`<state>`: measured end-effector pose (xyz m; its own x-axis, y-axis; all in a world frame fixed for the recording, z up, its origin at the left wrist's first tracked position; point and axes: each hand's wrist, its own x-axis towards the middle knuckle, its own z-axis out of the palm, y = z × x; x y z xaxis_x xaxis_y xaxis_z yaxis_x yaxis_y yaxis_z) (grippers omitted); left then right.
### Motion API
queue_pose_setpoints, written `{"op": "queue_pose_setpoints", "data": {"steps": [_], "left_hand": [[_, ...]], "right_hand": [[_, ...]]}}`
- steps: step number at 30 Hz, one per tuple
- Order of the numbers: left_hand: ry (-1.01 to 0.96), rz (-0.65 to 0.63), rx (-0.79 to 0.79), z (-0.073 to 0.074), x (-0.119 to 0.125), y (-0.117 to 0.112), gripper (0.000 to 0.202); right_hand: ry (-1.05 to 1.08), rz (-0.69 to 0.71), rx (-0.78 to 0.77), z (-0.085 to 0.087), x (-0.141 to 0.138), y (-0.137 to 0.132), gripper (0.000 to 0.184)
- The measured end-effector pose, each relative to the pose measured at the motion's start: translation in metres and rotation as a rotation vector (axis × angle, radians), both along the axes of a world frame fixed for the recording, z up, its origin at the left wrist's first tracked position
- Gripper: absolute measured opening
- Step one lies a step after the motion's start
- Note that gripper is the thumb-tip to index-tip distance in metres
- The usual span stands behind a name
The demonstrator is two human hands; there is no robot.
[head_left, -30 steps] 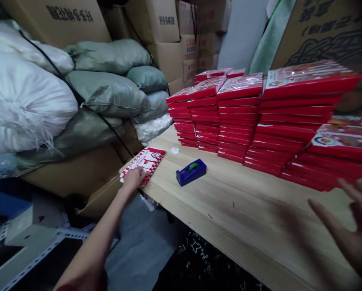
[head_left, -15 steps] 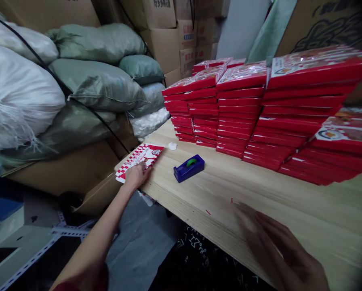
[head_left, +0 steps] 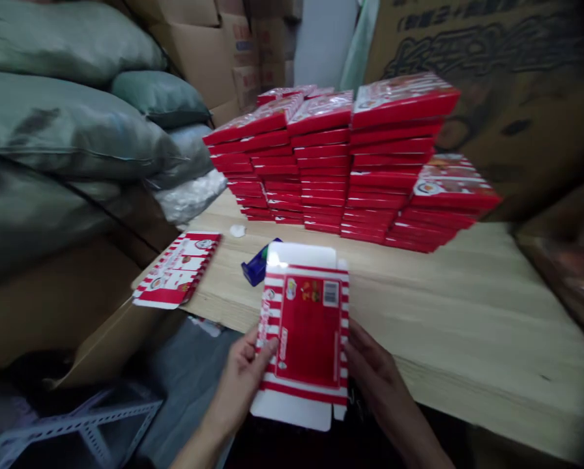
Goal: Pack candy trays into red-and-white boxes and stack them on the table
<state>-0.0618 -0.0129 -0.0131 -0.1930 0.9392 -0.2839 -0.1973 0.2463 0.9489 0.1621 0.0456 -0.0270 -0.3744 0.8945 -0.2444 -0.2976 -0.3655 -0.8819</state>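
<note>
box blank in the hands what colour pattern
The box blank is red with white stripes, best in head view.

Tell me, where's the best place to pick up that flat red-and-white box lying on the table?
Probably by the long edge of the flat red-and-white box nearest the rim of the wooden table, coming from the left. It lies thin and flat, so that edge by the rim looks easiest to pinch and lift.

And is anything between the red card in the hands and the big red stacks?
Yes: a blue tape dispenser sits on the wooden table, behind the left edge of the flat red card, in front of the red stacks.
</note>
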Motion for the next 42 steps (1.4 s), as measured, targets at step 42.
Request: {"op": "queue_pose_setpoints", "data": {"steps": [42], "left_hand": [[-0.083, -0.302, -0.076, -0.027, 0.090, 0.003, 0.040]], "right_hand": [[-0.077, -0.302, -0.377, -0.045, 0.025, -0.039, 0.056]]}}
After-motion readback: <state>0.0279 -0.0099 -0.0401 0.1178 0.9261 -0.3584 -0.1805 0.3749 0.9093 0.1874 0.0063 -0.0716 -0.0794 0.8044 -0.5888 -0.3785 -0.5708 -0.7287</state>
